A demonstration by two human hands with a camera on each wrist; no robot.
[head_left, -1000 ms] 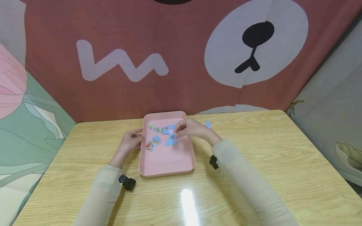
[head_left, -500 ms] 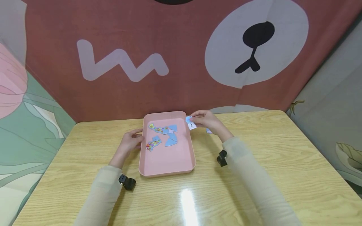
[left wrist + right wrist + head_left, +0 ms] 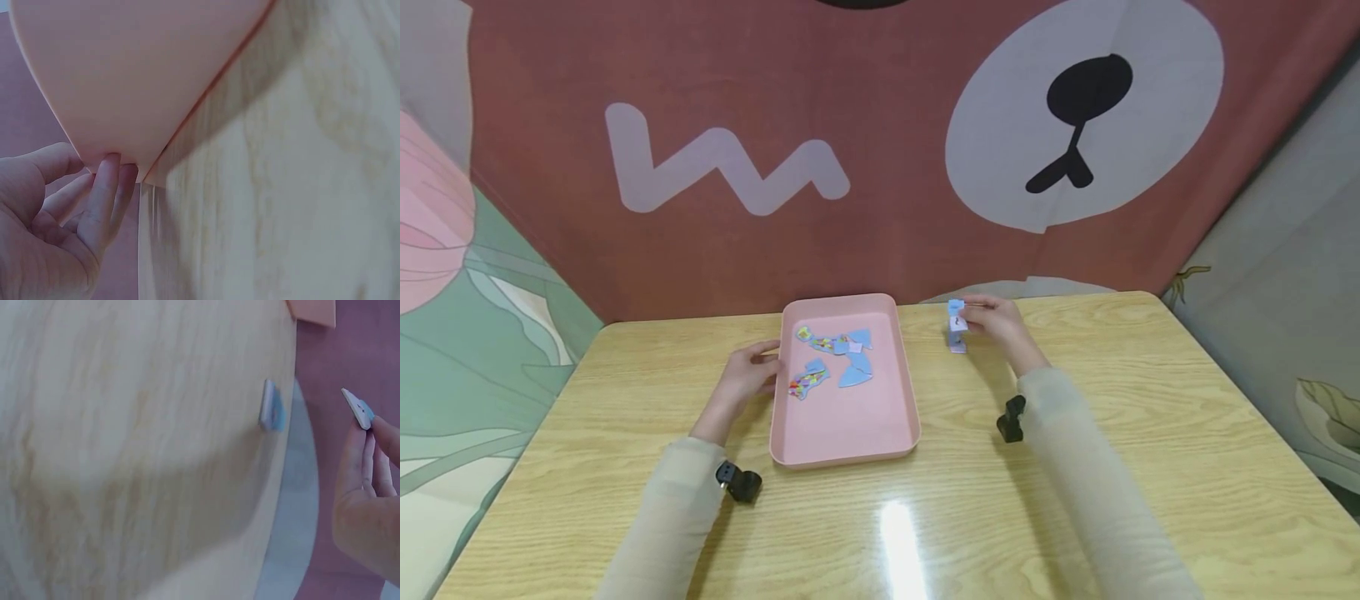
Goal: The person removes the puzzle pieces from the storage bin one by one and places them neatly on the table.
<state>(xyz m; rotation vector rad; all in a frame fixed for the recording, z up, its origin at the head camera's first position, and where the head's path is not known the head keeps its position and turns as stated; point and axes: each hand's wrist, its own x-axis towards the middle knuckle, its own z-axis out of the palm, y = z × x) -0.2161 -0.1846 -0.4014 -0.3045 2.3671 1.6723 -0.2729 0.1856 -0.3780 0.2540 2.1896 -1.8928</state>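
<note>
My right hand (image 3: 1000,323) pinches a small flat puzzle piece (image 3: 358,409), pale blue and white with a dark mark, above the table's back edge. Another blue-and-white piece (image 3: 271,406) lies on the table close below it. In the head view the held piece partly overlaps it. To the left stands a pink tray (image 3: 850,433) with several blue and multicoloured pieces (image 3: 808,379) lying flat inside, some touching or overlapping. Fingertips of my left hand (image 3: 747,377) rest against the tray's left outer wall, which the left wrist view shows from the side.
The wooden table (image 3: 1120,417) ends at the back against a reddish-brown cloth backdrop (image 3: 880,250) with a bear print. Patterned cloths (image 3: 1285,267) hang at both sides. A black wrist camera (image 3: 1012,418) is strapped to the right wrist, and another (image 3: 739,482) to the left.
My right hand has moved from inside the tray out to the right, carrying the puzzle piece over the one on the table. The left hand and tray have stayed put.
</note>
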